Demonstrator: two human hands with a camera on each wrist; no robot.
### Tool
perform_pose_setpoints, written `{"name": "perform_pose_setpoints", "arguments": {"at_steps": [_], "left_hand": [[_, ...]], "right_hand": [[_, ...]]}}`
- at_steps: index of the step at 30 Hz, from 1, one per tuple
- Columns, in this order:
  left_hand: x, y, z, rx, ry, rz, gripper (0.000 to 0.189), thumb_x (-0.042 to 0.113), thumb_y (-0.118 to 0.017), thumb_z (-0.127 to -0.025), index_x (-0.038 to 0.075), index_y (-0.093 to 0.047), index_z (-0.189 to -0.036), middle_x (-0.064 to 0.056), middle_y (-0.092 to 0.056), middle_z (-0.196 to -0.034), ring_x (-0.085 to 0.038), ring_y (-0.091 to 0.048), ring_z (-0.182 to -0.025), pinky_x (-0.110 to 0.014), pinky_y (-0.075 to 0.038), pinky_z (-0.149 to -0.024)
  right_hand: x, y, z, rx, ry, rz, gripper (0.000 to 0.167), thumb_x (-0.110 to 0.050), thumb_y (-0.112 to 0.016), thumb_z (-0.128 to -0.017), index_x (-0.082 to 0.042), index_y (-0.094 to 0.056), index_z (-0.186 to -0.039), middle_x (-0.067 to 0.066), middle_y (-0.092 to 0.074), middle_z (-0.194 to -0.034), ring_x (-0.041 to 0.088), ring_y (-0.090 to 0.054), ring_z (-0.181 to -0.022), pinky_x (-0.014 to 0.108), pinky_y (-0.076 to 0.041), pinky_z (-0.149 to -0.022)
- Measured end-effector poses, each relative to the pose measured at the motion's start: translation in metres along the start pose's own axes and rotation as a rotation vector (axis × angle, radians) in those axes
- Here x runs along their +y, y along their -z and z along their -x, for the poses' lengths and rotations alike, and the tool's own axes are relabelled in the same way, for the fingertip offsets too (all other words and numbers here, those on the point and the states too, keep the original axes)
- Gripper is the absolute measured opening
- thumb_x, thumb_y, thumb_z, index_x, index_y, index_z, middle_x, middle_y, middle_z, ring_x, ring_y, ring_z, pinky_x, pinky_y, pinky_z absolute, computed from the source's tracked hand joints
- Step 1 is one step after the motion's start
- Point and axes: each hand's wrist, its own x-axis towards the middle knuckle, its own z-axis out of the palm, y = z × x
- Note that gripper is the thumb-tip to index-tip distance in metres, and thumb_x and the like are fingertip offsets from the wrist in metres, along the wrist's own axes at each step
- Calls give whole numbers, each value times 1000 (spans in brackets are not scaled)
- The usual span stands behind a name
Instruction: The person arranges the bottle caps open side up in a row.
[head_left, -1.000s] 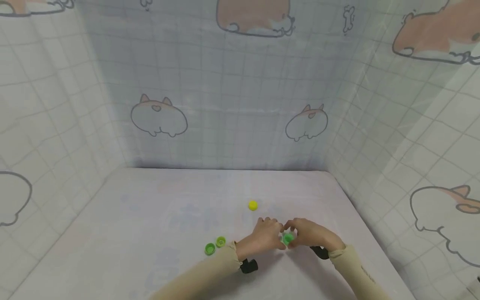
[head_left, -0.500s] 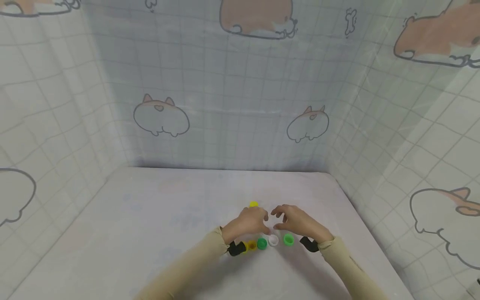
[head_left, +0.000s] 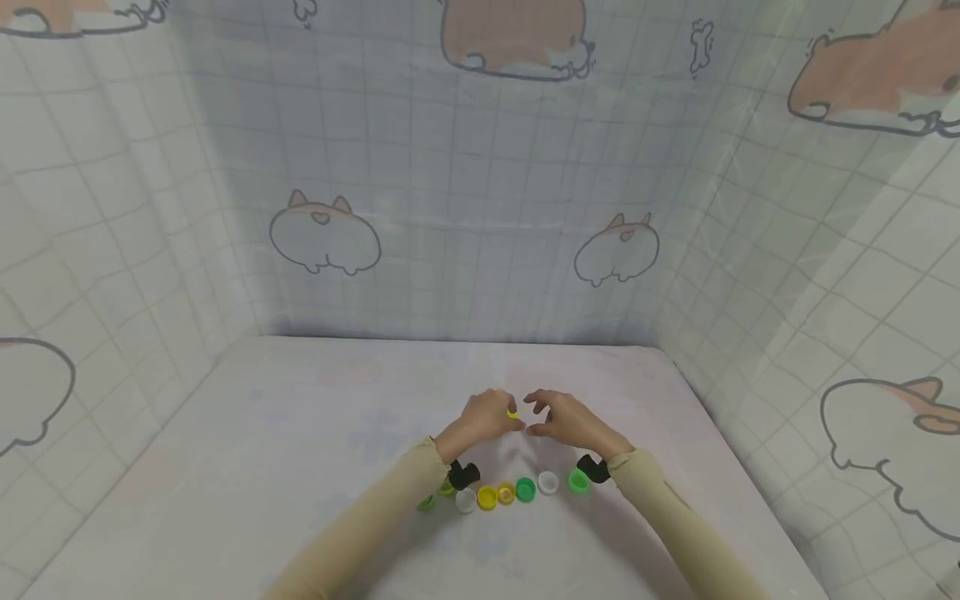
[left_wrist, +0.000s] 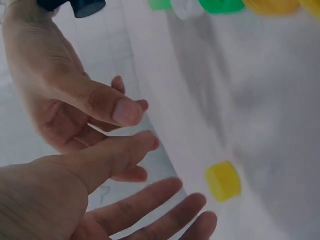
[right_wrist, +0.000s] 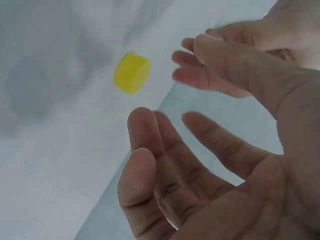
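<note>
A yellow bottle cap (head_left: 512, 414) lies on the table between my hands, partly hidden by my left hand in the head view. Both wrist views show the whole yellow cap (left_wrist: 223, 181), standing off from the fingertips. My left hand (head_left: 486, 417) hovers just beside it with loosely bent, spread fingers and holds nothing. Facing it from the right, my right hand (head_left: 572, 421) has its thumb and fingers apart, also with nothing between them. The thumbs of the two hands come close together. From the right wrist, the yellow cap (right_wrist: 131, 72) appears beyond the right fingertips.
Nearer to me, several caps form a row: a white cap (head_left: 466, 501), a yellow cap (head_left: 487, 498), an orange-yellow cap (head_left: 506, 492), a dark green cap (head_left: 526, 489), another white cap (head_left: 547, 482) and a light green cap (head_left: 578, 481). Patterned cloth walls (head_left: 465, 275) enclose the table.
Both hands have left the light green cap at the row's right end and moved forward and left to the lone yellow cap. More of the row shows now.
</note>
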Motion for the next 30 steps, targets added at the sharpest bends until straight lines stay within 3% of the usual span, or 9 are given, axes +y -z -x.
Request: {"name": "perform_pose_setpoints", "arguments": {"at_steps": [7, 17, 25, 28, 30], "left_hand": [[-8, -4, -17, 52, 88, -26, 50, 33, -76, -82, -2, -62, -115, -14, -67, -102, -32, -64, -94, -50, -48, -88], [-21, -19, -35, 14, 114, 37, 55, 25, -77, -81, -4, -57, -123, -19, -62, -114, -35, -59, -105, -52, -44, -94], [-20, -27, -38, 20, 60, 40, 39, 14, -79, -78, -1, -68, -113, -14, -66, -113, -32, -59, -104, -53, -42, -94], [-21, -28, -39, 20, 45, 105, 35, 6, -79, -76, -4, -68, -108, -14, -67, -106, -26, -60, -93, -44, -47, -89], [-22, -28, -40, 19, 23, 153, 28, 0, -78, -75, -6, -70, -100, -13, -68, -96, -21, -58, -80, -34, -50, -77]], "right_hand": [[3, -4, -19, -55, -133, 30, 79, -32, -77, -82, -8, -37, -146, 16, -61, -120, 24, -61, -101, 41, -50, -86], [12, -18, -39, -88, -219, -10, 86, -31, -77, -82, -8, -29, -150, 16, -64, -115, 23, -62, -102, 43, -49, -91], [17, -28, -49, -103, -200, 28, 56, -15, -75, -83, -3, -53, -133, 11, -66, -105, 18, -60, -90, 36, -51, -81], [20, -30, -50, -88, -154, 22, 42, -11, -74, -84, -3, -62, -123, 8, -66, -100, 16, -58, -85, 33, -50, -78], [21, -30, -49, -76, -115, 3, 35, -9, -73, -84, -3, -65, -117, 7, -67, -96, 15, -57, -82, 32, -49, -75]]}}
